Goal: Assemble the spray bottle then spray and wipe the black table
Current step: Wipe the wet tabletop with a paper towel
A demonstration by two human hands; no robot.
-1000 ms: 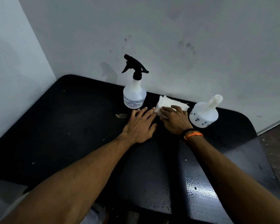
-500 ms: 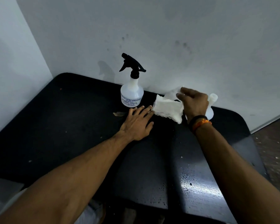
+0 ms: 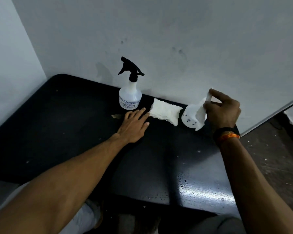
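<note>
The spray bottle (image 3: 130, 97) stands upright at the back of the black table (image 3: 61, 125), close to the grey wall (image 3: 176, 39); its body is translucent white with dark printed lettering across the lower part, and a black trigger head (image 3: 131, 69) sits screwed on the neck, nozzle pointing left; whether any liquid is inside cannot be told. Just right of the bottle a stack of white paper tissues (image 3: 165, 112) lies flat on the table, its edges ragged; the left hand (image 3: 135, 124) rests palm down with fingers spread, its fingertips touching the stack's left edge and lying just in front of the bottle. Further right a second white container (image 3: 189, 116) stands on the table, speckled with dark spots near its base; its contents are not visible. The right hand (image 3: 222, 110) is raised above the table beside that container, thumb and fingers pinched shut on a single tissue (image 3: 201, 114) that hangs down in front of the container; a black band and an orange thread (image 3: 227, 135) circle the wrist. A small brownish scrap (image 3: 115, 116) lies on the table left of the left hand; the near right part of the tabletop glistens with droplets (image 3: 198, 188); brown flooring (image 3: 281, 157) shows beyond the table's right edge.
</note>
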